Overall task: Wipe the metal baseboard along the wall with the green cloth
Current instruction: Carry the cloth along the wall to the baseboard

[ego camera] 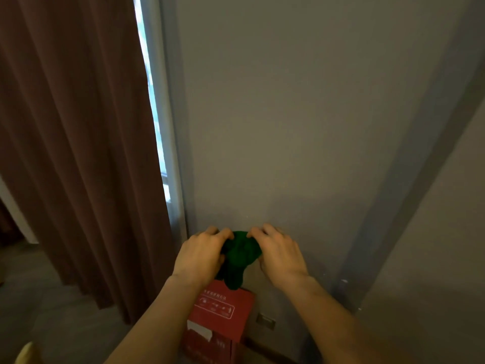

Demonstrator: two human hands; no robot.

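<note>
A crumpled green cloth (240, 254) hangs in the air in front of the grey wall, held between both hands. My left hand (200, 254) pinches its left side and my right hand (279, 252) pinches its upper right edge. The cloth's lower end dangles just above a red box. A dark strip at the foot of the wall, the baseboard (265, 349), shows at the bottom, right of the box; my right forearm hides much of it.
A red cardboard box (219, 317) stands on the floor against the wall, under my hands. A brown curtain (78, 153) hangs at the left beside a bright window strip (154, 101). A wall socket (265, 321) sits low on the wall. A grey pillar (409, 179) runs down the right.
</note>
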